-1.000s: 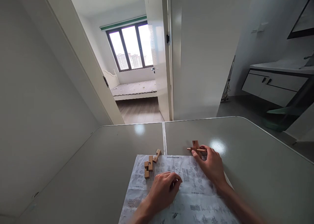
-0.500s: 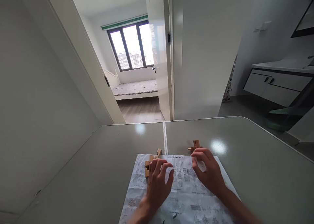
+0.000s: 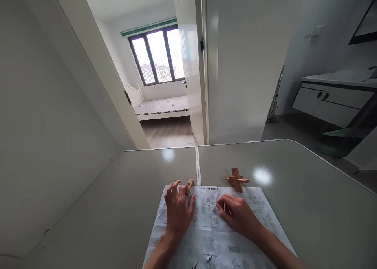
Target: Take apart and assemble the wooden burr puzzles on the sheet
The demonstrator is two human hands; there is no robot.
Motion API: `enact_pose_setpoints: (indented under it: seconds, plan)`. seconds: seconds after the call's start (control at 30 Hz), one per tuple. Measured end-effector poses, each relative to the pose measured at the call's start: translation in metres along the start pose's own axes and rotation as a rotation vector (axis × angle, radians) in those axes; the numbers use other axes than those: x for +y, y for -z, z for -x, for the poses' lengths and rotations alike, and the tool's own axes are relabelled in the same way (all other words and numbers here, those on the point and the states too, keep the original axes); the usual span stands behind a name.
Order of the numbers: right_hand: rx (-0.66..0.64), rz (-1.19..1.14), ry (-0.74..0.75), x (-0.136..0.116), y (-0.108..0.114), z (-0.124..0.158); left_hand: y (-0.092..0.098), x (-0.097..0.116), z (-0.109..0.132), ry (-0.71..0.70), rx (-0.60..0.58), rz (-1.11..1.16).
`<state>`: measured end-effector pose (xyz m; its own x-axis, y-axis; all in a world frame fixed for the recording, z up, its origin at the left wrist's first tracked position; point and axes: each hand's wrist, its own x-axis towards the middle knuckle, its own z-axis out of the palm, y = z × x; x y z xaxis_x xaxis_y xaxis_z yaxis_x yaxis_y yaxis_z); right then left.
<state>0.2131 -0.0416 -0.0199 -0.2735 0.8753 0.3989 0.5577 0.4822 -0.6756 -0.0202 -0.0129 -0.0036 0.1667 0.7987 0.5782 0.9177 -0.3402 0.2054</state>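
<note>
Knocks and slips to be watched for

Head view, the only one to go by: the left hand point(image 3: 177, 212) is held with its fingers fanned out over the sheet's upper left, right beside a notched wooden block point(image 3: 190, 182). Whether that block is touched can't be told, and whatever lies under the palm is hidden. So with a half-blind grab, the wrong bit could be caught, or the block shoved off across the table point(image 3: 118, 206).

The right hand point(image 3: 238, 216) is curled, fingers tucked toward the thumb; whether anything is pinched there can't be made out. Beyond it, apart from the fingers, the crossed wooden assembly point(image 3: 236, 182) is seen lying by the top edge of the printed sheet point(image 3: 210, 239). If the paper is dragged by a forearm, things could be shifted. The thin rod point(image 3: 244, 180) poking out could be snagged too, and pushed loose if it isn't tight.
</note>
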Motion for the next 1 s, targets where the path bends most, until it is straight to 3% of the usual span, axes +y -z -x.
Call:
enact_pose_setpoints:
  seconds: [0.73, 1.0]
  plan:
    - [-0.044, -0.012, -0.034, -0.001, 0.0, 0.0, -0.007, -0.002, 0.004, 0.075, -0.131, 0.172]
    - [-0.03, -0.008, -0.029, 0.003, -0.005, 0.002, 0.0, 0.011, 0.002, -0.041, -0.24, 0.391]
